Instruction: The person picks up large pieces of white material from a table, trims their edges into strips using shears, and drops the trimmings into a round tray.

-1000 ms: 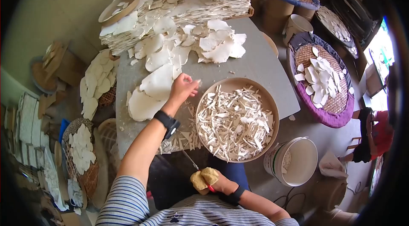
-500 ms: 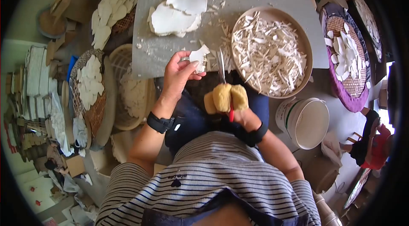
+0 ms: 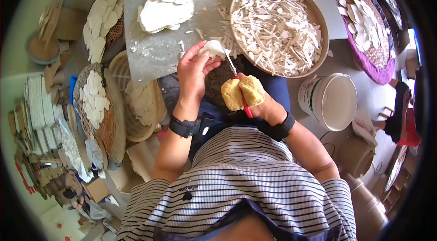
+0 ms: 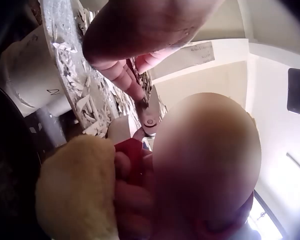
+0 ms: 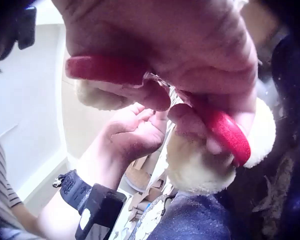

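In the head view my left hand [image 3: 191,75] pinches a thin, flat white piece [image 3: 213,49] with a ragged edge, thumb on top. My right hand [image 3: 268,104] grips scissors [image 3: 231,64] whose blades meet the right edge of that piece. Yellow fuzzy padding [image 3: 252,90] covers part of the red handles, and the right wrist view shows the fingers through the red handle loops [image 5: 225,132]. From the left wrist view, the scissors' pivot [image 4: 150,122] appears just below the left fingertips. Just beyond the hands, a round tan basin [image 3: 326,43] holds many cut white strips [image 3: 277,27].
Large white sheets [image 3: 166,13] lie stacked on the grey table [image 3: 154,66], with scraps around them. A white bucket [image 3: 337,102] stands at right, below a purple-rimmed woven tray [image 3: 380,75] of white pieces. Woven baskets [image 3: 117,118] with more pieces stand at left.
My left hand came back from the stacked sheets with a white piece. The right hand raised the scissors from the lap, and their blades have come to the piece. The head view tilted down.
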Motion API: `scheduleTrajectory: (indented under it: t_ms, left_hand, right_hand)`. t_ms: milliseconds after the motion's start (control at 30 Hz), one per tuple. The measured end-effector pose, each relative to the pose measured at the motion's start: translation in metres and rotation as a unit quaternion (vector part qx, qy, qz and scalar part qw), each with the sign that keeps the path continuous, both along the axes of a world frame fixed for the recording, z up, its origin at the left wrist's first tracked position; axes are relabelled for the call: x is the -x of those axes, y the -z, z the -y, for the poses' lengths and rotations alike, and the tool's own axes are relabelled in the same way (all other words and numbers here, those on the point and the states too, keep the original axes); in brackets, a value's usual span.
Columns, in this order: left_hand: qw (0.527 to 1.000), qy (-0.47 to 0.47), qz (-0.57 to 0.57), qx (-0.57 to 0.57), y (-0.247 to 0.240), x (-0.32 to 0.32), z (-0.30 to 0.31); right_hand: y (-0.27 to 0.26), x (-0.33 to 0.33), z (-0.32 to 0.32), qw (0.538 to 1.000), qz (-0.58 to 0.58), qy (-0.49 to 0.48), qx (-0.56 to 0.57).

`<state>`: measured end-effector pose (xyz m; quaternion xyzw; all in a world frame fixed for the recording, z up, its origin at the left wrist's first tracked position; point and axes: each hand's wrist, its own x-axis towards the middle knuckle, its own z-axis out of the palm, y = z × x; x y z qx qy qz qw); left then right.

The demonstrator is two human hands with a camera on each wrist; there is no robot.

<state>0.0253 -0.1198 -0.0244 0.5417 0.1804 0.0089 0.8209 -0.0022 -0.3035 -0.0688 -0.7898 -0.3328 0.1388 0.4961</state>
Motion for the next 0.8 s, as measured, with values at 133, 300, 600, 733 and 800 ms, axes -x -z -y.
scheduleTrajectory:
  t_ms: [133, 300, 600, 733, 800]
  left_hand:
    - [0.998, 0.062, -0.015, -0.023, -0.001, -0.015, 0.013]
    - [0.989, 0.132, -0.028, -0.063, -0.002, -0.025, 0.025]
    - [0.974, 0.190, 0.029, -0.117, -0.010, -0.029, 0.035]
    - [0.992, 0.100, 0.018, -0.079, 0.000, -0.021, 0.041]
    - [0.989, 0.117, 0.010, -0.092, -0.002, -0.020, 0.035]
  right_hand:
    - [-0.001, 0.009, 0.017, 0.995, 0.085, 0.054, 0.010]
    - [0.025, 0.021, 0.024, 0.816, -0.399, 0.070, -0.413]
    - [0.051, 0.006, 0.016, 0.988, -0.041, 0.120, -0.088]
    - [0.021, 0.006, 0.024, 0.993, -0.059, 0.073, -0.076]
    - [0.015, 0.006, 0.024, 0.996, -0.020, 0.061, -0.056]
